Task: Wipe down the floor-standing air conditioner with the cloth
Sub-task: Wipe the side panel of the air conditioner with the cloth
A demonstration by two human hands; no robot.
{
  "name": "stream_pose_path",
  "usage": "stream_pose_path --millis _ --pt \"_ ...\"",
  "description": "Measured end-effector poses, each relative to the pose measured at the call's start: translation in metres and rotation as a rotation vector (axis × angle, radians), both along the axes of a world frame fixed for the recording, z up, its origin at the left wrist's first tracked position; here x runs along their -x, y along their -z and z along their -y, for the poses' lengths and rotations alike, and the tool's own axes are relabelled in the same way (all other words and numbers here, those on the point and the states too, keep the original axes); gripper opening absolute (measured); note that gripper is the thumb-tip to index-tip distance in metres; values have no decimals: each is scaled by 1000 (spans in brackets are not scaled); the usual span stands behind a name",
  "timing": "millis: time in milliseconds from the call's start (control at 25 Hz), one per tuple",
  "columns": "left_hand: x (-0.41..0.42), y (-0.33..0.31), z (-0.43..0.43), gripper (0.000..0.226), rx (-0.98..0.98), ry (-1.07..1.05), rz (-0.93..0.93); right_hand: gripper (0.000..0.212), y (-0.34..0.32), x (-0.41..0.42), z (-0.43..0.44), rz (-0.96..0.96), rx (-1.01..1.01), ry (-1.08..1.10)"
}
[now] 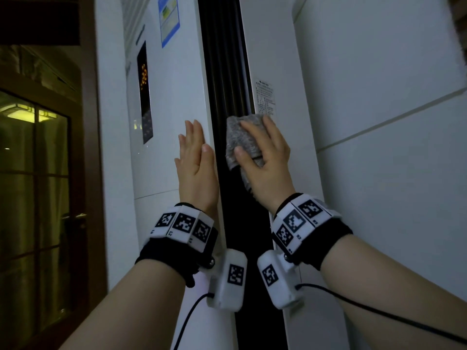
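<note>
The tall white floor-standing air conditioner (174, 79) fills the middle of the view, with a dark vertical vent slot (225, 72) running down it. My left hand (195, 165) lies flat with straight fingers on the white front panel just left of the slot. My right hand (269, 162) presses a grey fuzzy cloth (240, 140) against the slot's right edge and the side panel; the thumb hooks round the cloth's lower part. A strip of cloth hangs below the palm.
A black display strip with orange digits (144, 89) sits on the front panel's left. A blue sticker (168, 18) is higher up, a printed label (265, 97) above the cloth. A white tiled wall (379, 97) stands right; a dark wood-framed glass door (38, 173) left.
</note>
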State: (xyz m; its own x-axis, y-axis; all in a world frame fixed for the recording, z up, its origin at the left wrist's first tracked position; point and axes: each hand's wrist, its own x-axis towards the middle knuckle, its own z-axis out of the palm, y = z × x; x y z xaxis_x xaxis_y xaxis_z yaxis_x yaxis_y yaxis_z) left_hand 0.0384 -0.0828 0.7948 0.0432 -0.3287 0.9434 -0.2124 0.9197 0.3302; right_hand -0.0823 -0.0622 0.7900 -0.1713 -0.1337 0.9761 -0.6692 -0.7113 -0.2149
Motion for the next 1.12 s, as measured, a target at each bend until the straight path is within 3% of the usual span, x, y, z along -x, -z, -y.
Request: stream_pose_path --millis 200,360,520,680,800,1000,1120 --pt "-4 9 0 47 -18 25 14 43 -11 5 -6 88 -40 -12" --pt "-8 9 1 48 -21 52 32 43 -3 -9 -6 -160 -1 36" --pt "-12 19 2 49 -41 54 48 42 -5 -4 -11 45 -39 -8" --pt "-11 21 3 49 -49 67 46 43 15 -9 -6 -125 14 40" --pt "-12 24 4 49 -51 63 43 41 15 -8 -7 46 13 10" --pt "-10 29 6 49 -46 66 36 41 39 -7 -6 -46 9 24" --pt "-10 34 6 49 -43 63 21 41 39 -3 -9 88 -33 -12"
